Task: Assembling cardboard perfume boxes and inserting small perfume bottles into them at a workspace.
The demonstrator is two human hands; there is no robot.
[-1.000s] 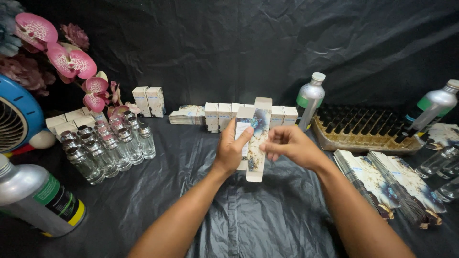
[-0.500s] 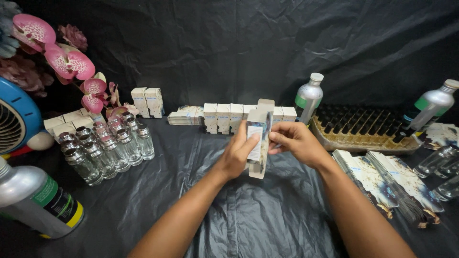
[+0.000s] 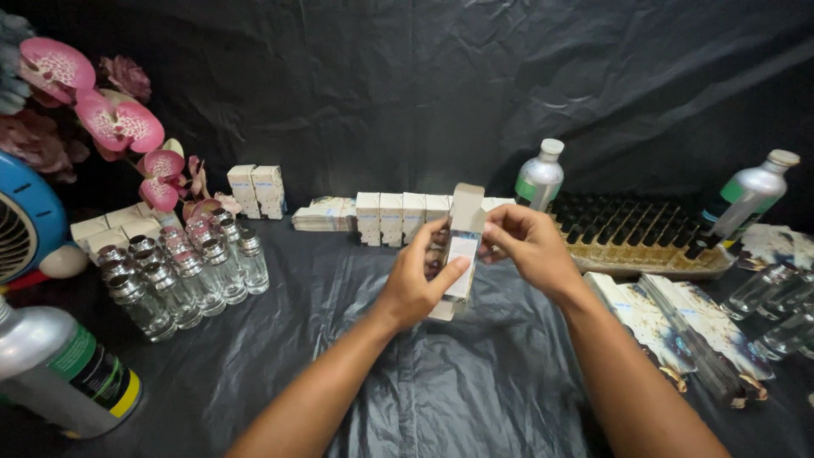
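A small white printed carton [image 3: 462, 246] stands upright between both hands above the black sheet, its top flap open. My left hand [image 3: 420, 280] grips its left side and lower part, thumb across the front. My right hand [image 3: 530, 246] pinches its upper right edge. Behind it a row of upright finished cartons [image 3: 392, 217] lines the back of the table. A stack of flat unfolded cartons [image 3: 678, 326] lies to the right of my right forearm.
Several capped clear glass bottles [image 3: 182, 271] stand at the left. A tray of dark-capped vials [image 3: 644, 237] sits at the back right between two silver bottles [image 3: 539, 178] [image 3: 750, 199]. Another silver bottle [image 3: 64, 377] lies front left, by a blue fan [image 3: 25, 225] and pink flowers [image 3: 119, 127].
The flat carton in my hands has been squeezed into a narrow box shape and turned edge-on. Both hands stayed at the table's middle.
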